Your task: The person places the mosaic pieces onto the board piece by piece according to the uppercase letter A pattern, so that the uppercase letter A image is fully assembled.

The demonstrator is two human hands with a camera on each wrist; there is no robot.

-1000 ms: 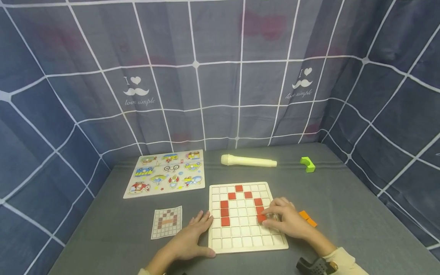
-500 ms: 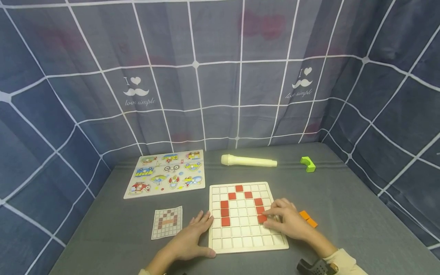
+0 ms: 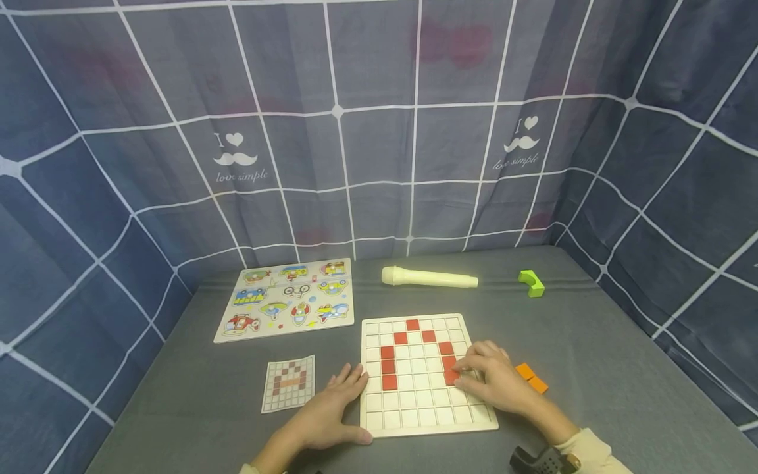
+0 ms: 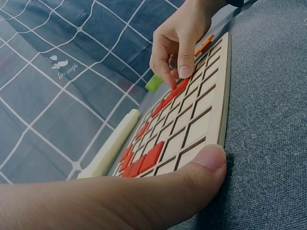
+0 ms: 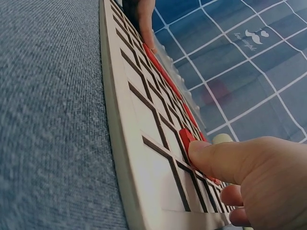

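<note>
The right hand (image 3: 494,376) pinches a red tile (image 3: 450,378), lower right, its column (image 3: 447,361) running up-frame. The left hand (image 3: 328,413), spread wide, touches the board (image 3: 408,419).

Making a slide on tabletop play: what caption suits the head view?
Left hand touching the edge of a grid board, right hand touching a red tile, pattern card at left.

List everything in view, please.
Grid board: 1, cream, front centre
Board tiles: 9, red, on board
Loose tiles: 2 visible, orange, front right
Pattern card: 1, pale, front left
Vehicle puzzle: 1, multicoloured, back left
Toy microphone: 1, cream, back centre
Arch block: 1, green, back right
Tabletop: 1, grey, beneath
Curtain: count unclear, blue, around
Wrist device: 1, black, right wrist
Sleeves: 2, cream, bottom
Left hand: 1, bare, board edge
Right hand: 1, bare, on red tile
</note>
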